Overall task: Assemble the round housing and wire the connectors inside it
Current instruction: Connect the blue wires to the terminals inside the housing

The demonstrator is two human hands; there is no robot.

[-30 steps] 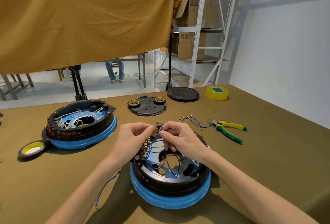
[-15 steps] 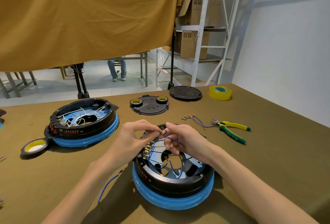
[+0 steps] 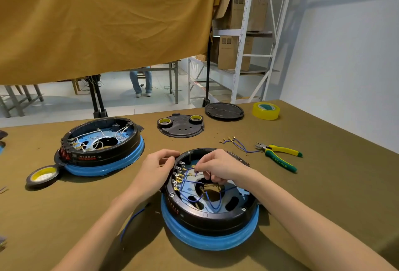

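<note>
The round housing (image 3: 209, 212), black on a blue base, was seen near the bench's (image 3: 323, 195) front edge, about midway along it. The left hand (image 3: 158, 168) was curled against the housing's left rim; whether anything was gripped could not be told. A blue wire (image 3: 190, 181) was pinched by the right hand (image 3: 216, 166) above the row of connectors (image 3: 178, 176) inside the left wall. A second housing (image 3: 101, 143) with white wires lay toward the left edge. Loose blue wires (image 3: 236, 144) and pliers (image 3: 278, 156) lay toward the right edge, a yellow tape roll (image 3: 266, 110) near the far right corner.
</note>
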